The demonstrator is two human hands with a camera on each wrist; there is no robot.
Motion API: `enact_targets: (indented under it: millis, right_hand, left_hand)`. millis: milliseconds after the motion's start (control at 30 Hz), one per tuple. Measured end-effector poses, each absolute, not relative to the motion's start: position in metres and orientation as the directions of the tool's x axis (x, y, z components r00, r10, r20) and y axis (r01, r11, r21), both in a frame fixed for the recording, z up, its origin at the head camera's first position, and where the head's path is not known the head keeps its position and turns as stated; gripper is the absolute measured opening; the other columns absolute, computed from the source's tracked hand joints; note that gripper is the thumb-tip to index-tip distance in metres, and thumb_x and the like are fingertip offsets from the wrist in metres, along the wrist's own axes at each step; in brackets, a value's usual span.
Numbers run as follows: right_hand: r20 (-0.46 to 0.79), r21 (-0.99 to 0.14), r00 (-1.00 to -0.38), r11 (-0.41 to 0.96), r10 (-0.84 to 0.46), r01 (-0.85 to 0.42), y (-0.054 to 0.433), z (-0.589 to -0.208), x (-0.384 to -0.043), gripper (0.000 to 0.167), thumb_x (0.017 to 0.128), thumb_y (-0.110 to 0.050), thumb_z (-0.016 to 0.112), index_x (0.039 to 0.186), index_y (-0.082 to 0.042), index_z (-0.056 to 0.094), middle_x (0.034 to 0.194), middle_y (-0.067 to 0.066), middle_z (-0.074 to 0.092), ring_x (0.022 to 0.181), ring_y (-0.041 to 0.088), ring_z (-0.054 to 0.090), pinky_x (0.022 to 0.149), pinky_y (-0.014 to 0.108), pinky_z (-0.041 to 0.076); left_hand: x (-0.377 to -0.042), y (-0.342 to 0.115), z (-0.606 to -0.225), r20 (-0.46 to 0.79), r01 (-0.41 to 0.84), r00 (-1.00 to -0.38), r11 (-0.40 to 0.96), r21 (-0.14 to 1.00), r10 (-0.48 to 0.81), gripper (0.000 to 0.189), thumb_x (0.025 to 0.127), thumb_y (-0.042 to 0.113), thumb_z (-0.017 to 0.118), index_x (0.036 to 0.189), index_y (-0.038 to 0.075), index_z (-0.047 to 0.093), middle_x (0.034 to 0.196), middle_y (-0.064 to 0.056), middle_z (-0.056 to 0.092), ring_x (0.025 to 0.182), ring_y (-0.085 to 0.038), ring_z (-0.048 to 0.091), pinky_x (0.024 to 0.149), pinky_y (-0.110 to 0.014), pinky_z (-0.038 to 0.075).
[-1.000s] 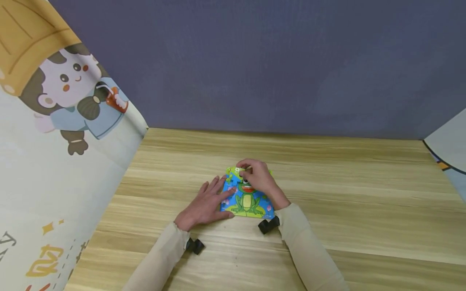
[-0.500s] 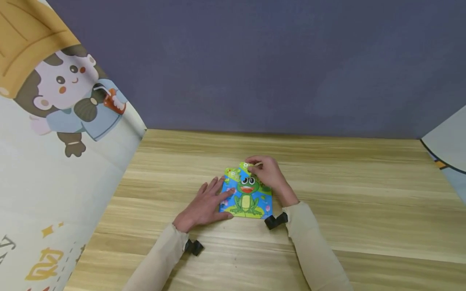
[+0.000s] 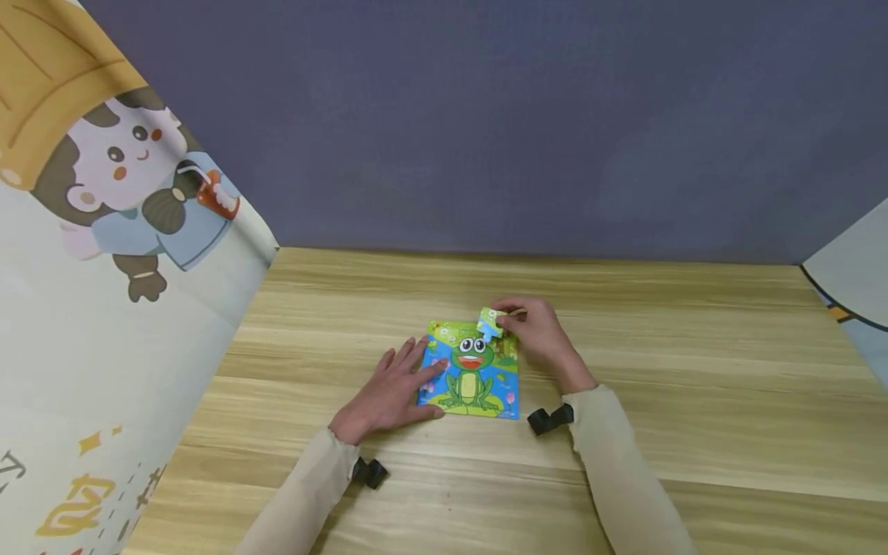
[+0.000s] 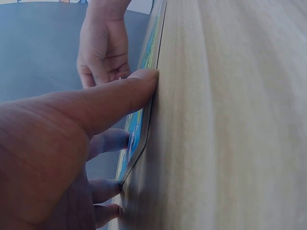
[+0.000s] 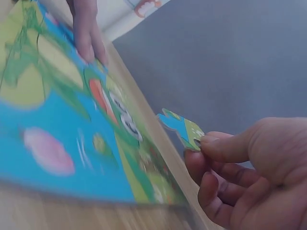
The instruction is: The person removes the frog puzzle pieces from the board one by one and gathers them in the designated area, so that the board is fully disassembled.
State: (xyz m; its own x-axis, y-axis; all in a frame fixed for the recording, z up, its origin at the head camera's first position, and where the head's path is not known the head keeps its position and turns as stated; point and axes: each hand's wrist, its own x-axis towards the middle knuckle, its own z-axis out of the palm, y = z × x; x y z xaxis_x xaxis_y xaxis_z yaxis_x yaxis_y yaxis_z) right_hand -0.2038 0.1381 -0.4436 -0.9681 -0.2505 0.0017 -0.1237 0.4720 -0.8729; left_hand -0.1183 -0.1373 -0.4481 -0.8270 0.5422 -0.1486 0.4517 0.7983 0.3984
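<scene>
A square frog jigsaw puzzle (image 3: 470,385) lies flat on the table, blue and green with a smiling green frog. My left hand (image 3: 388,389) rests along its left side with fingers spread. In the left wrist view the thumb (image 4: 139,81) reaches over the puzzle's edge. Over the puzzle's top right part, my right hand (image 3: 541,331) pinches a small puzzle piece (image 3: 489,324), blue and light green with a white flower. The right wrist view shows that puzzle piece (image 5: 180,127) raised off the puzzle between thumb and forefinger, the other fingers curled beneath.
The wooden table (image 3: 694,370) extends on both sides of the puzzle. A dark blue-grey panel (image 3: 486,131) stands along its back edge. At the left rises a white wall panel (image 3: 208,308) with a cartoon figure.
My right hand has moved right from the puzzle's top edge, carrying the puzzle piece up and off to the right. The frog's eyes have come into view. My left hand has stayed in place.
</scene>
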Motion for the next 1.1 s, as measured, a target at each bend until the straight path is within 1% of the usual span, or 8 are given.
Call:
enact_targets:
  millis: [167, 333, 467, 567, 700, 833, 967, 1100]
  right_hand:
    - [0.007, -0.865, -0.975, 0.488, -0.223, -0.118, 0.156, -0.447, -0.206, 0.026, 0.097, -0.006, 0.062, 0.122, -0.002, 0.071, 0.126, 0.019, 0.068, 0.109, 0.032, 0.067, 0.093, 0.044, 0.056]
    - [0.002, -0.854, -0.977, 0.509, -0.211, -0.112, 0.172, -0.448, -0.209, 0.027, 0.097, -0.005, 0.061, 0.122, 0.0, 0.07, 0.127, 0.022, 0.068, 0.11, 0.035, 0.067, 0.094, 0.044, 0.054]
    - [-0.022, -0.841, -0.977, 0.533, -0.213, -0.097, 0.184, -0.448, -0.211, 0.028, 0.099, -0.007, 0.059, 0.124, -0.001, 0.069, 0.131, 0.021, 0.066, 0.113, 0.035, 0.065, 0.096, 0.045, 0.053]
    - [-0.025, -0.823, -0.976, 0.558, -0.216, -0.103, 0.194, -0.449, -0.215, 0.028, 0.1, -0.007, 0.058, 0.126, -0.002, 0.068, 0.131, 0.021, 0.066, 0.111, 0.035, 0.066, 0.093, 0.044, 0.054]
    - [-0.004, -0.801, -0.974, 0.584, -0.226, -0.132, 0.205, -0.451, -0.223, 0.028, 0.1, -0.005, 0.058, 0.125, 0.001, 0.068, 0.125, 0.025, 0.068, 0.104, 0.035, 0.068, 0.085, 0.036, 0.056]
    - [-0.023, -0.785, -0.973, 0.607, -0.231, -0.126, 0.214, -0.451, -0.23, 0.029, 0.1, -0.005, 0.058, 0.126, 0.002, 0.067, 0.123, 0.026, 0.069, 0.099, 0.033, 0.07, 0.081, 0.031, 0.056]
    - [-0.017, -0.754, -0.969, 0.64, -0.246, -0.149, 0.217, -0.449, -0.236, 0.029, 0.099, -0.004, 0.058, 0.126, 0.002, 0.067, 0.124, 0.026, 0.069, 0.097, 0.032, 0.07, 0.081, 0.032, 0.056]
    - [0.01, -0.717, -0.965, 0.67, -0.262, -0.189, 0.22, -0.45, -0.243, 0.028, 0.1, -0.003, 0.057, 0.125, 0.002, 0.068, 0.122, 0.027, 0.069, 0.1, 0.035, 0.069, 0.082, 0.036, 0.055]
  left_hand:
    - [-0.118, -0.137, -0.448, -0.144, 0.449, -0.831, 0.801, 0.396, 0.537, 0.071, 0.09, 0.049, 0.069, 0.152, 0.023, 0.045, 0.169, -0.019, 0.011, 0.156, -0.044, 0.011, 0.123, -0.066, 0.014]
    - [-0.119, -0.137, -0.448, -0.152, 0.44, -0.835, 0.808, 0.391, 0.529, 0.073, 0.089, 0.05, 0.069, 0.152, 0.024, 0.044, 0.169, -0.018, 0.01, 0.157, -0.043, 0.011, 0.124, -0.065, 0.014]
    - [-0.119, -0.137, -0.448, -0.16, 0.431, -0.837, 0.81, 0.398, 0.524, 0.074, 0.089, 0.051, 0.069, 0.153, 0.025, 0.043, 0.17, -0.016, 0.009, 0.157, -0.041, 0.009, 0.124, -0.064, 0.012]
    - [-0.119, -0.137, -0.448, -0.154, 0.431, -0.837, 0.806, 0.405, 0.525, 0.073, 0.09, 0.05, 0.07, 0.153, 0.024, 0.043, 0.169, -0.017, 0.009, 0.157, -0.042, 0.01, 0.124, -0.065, 0.012]
    - [-0.12, -0.136, -0.447, -0.153, 0.437, -0.834, 0.804, 0.403, 0.53, 0.072, 0.091, 0.05, 0.068, 0.153, 0.023, 0.043, 0.169, -0.019, 0.009, 0.157, -0.043, 0.01, 0.123, -0.065, 0.013]
    - [-0.12, -0.135, -0.445, -0.159, 0.436, -0.833, 0.805, 0.402, 0.53, 0.073, 0.091, 0.051, 0.067, 0.153, 0.023, 0.042, 0.169, -0.018, 0.008, 0.157, -0.043, 0.009, 0.124, -0.065, 0.013]
    - [-0.121, -0.134, -0.444, -0.161, 0.433, -0.835, 0.808, 0.4, 0.527, 0.073, 0.091, 0.051, 0.067, 0.153, 0.023, 0.042, 0.169, -0.018, 0.008, 0.157, -0.042, 0.009, 0.124, -0.064, 0.012]
    - [-0.123, -0.132, -0.443, -0.163, 0.428, -0.837, 0.81, 0.401, 0.523, 0.073, 0.091, 0.051, 0.067, 0.154, 0.024, 0.042, 0.169, -0.018, 0.007, 0.157, -0.042, 0.009, 0.124, -0.064, 0.012]
